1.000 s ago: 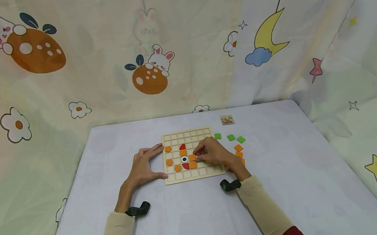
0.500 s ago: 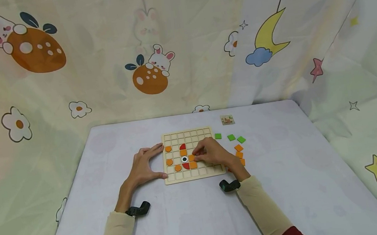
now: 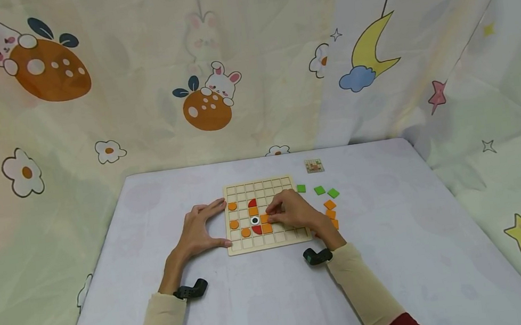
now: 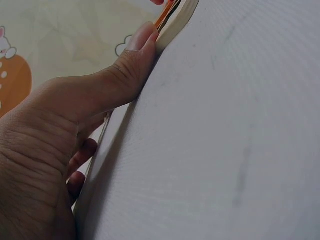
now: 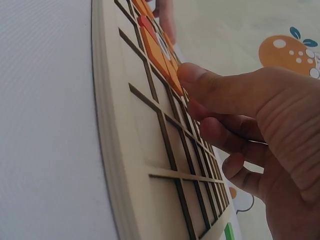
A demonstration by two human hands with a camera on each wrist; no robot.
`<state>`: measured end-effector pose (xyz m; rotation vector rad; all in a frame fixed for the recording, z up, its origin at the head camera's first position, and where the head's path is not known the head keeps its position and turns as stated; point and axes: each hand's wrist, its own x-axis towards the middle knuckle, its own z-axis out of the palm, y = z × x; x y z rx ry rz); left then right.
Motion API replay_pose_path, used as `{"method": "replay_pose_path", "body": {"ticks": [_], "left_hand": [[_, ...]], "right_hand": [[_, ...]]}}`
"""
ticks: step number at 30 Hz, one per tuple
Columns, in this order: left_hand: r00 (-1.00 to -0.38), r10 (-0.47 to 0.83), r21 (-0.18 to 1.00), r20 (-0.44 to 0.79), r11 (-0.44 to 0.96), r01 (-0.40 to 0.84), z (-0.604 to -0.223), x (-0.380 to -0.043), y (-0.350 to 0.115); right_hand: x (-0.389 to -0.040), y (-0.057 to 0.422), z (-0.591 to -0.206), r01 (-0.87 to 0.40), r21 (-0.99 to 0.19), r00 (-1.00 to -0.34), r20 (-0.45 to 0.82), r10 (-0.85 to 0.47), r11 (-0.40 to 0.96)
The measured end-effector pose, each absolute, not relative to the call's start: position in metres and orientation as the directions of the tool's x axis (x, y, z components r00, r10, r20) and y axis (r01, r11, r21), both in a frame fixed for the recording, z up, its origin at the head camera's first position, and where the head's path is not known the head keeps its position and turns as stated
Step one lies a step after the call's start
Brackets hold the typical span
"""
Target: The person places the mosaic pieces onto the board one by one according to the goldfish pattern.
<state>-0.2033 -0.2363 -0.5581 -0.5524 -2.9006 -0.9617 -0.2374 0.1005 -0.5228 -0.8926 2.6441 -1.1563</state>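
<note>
A wooden grid board (image 3: 269, 242) lies on the table, with several tiles set in its cells. My left hand (image 3: 199, 228) spans the board's left side, fingers extended, the thumb near the front corner and the fingertips farther back. In the left wrist view that thumb (image 4: 142, 40) touches the board's edge. My right hand (image 3: 295, 209) reaches over the board and pinches an orange square tile (image 3: 265, 219) beside a black-and-white eye tile (image 3: 255, 220). Its thumb (image 5: 192, 75) meets the orange tile in the right wrist view, with the other fingers curled behind.
Orange round tiles (image 3: 234, 224) and a red quarter-round tile (image 3: 253, 203) sit in the board. Right of it lie several loose orange squares (image 3: 329, 204) and green squares (image 3: 319, 190). A small patterned card (image 3: 314, 165) lies at the back. A printed cloth hangs behind the table.
My right hand has shifted very slightly left at the orange tile over the last second. My left hand keeps its place at the board's edge.
</note>
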Motion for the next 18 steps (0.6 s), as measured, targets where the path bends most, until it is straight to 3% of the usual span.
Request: {"method": "replay_pose_path", "body": {"ticks": [11, 18], "left_hand": [[-0.934, 0.324, 0.564, 0.151, 0.748, 0.350, -0.560, -0.205, -0.236], [-0.936, 0.319, 0.567, 0.148, 0.748, 0.345, -0.560, -0.204, -0.236]], "right_hand": [[-0.235, 0.117, -0.513, -0.419, -0.707, -0.859, 0.105, -0.501, 0.570], [-0.240, 0.128, -0.513, -0.450, -0.686, -0.853, 0.141, -0.503, 0.571]]}}
